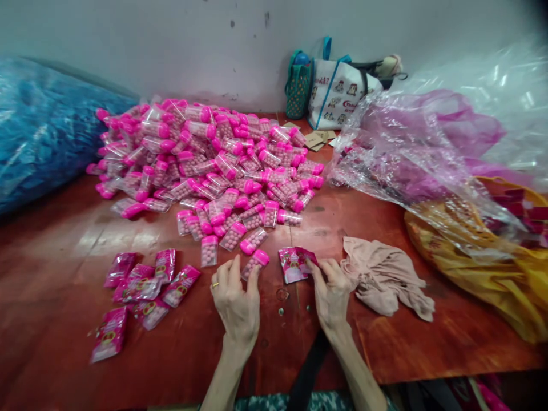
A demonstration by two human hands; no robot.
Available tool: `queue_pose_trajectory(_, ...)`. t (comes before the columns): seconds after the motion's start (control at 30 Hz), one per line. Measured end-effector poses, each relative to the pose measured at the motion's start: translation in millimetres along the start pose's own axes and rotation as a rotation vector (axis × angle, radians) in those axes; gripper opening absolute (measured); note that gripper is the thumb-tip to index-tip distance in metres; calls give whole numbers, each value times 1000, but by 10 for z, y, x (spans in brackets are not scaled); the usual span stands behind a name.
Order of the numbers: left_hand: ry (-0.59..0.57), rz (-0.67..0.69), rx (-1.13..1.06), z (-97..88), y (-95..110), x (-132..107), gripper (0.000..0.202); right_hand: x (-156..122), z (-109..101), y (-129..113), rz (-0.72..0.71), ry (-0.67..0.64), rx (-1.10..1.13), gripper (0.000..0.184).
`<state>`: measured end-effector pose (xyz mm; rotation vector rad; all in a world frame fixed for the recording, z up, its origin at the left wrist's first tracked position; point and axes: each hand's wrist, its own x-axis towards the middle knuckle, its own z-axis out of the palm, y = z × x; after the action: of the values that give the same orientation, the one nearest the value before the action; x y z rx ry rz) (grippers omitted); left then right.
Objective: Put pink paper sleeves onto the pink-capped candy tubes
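My left hand [236, 298], with a ring on one finger, is at a small clear container of pink balls [256, 261] with a bright pink cap. The thumb overlaps the container and stands apart from the fingers, so the hand looks open. Between the thumb and fingers of my right hand [331, 290] is the edge of a pink printed sachet [293, 266], lying flat at the table. A large heap of similar capped containers [205, 154] rises beyond my hands. To the left lie several filled pink packets [137, 282], some overlapping.
Right of my right hand lies a crumpled beige cloth [385, 274]. A yellow bag [479, 268] and clear plastic sheeting [411, 154] cover the right side. A blue bulging bag [51, 125] stands left. Against the wall are a white tote [338, 94] and a green bottle holder [297, 90].
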<state>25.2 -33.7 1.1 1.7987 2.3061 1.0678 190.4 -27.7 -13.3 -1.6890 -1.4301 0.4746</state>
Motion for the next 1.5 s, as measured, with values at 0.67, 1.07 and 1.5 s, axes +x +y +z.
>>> queue_pose_trajectory(0.67,-520,-629,-1248,50,333,49,3,-28,-117,-339,88,-440,410,13)
queue_pose_trajectory(1.07,-504,-846,-1386,32,396,69,8,-94,-47,-390,-94,-387,195,21)
queue_pose_trajectory(1.5,-490,-1005,-1424,-14,402,76,16,-166,-35,-435,-111,-423,312,14)
